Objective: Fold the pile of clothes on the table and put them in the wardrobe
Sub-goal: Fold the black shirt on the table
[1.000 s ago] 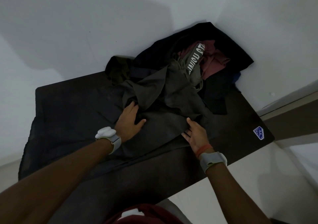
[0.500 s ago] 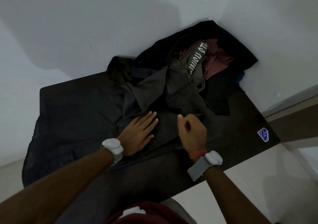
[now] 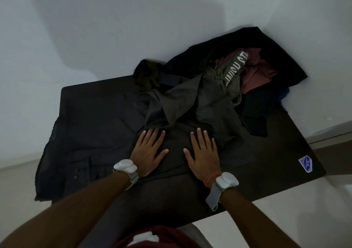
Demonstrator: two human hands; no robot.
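Smoothing seems to be the step in hand. At nine o'clock a dark buttoned shirt (image 3: 85,137) lies spread, draping off the table (image 3: 285,152) edge. Just right of it, the left hand (image 3: 147,152) lies flat with straight fingers on the grey garment (image 3: 176,145) at the middle. The right hand (image 3: 202,150) presses likewise beside it. The garment's long axis looks to run from six toward one o'clock, its far end crumpled against the pile (image 3: 247,72). Next, I'd guess, that bunched end needs pulling straight before any fold.

A white puck-shaped device (image 3: 125,167) on a grey strap is worn at the left wrist. A second white device (image 3: 227,180), grey-strapped, is worn at the right, beside an orange thread band (image 3: 209,179). A maroon top (image 3: 167,236) is worn.
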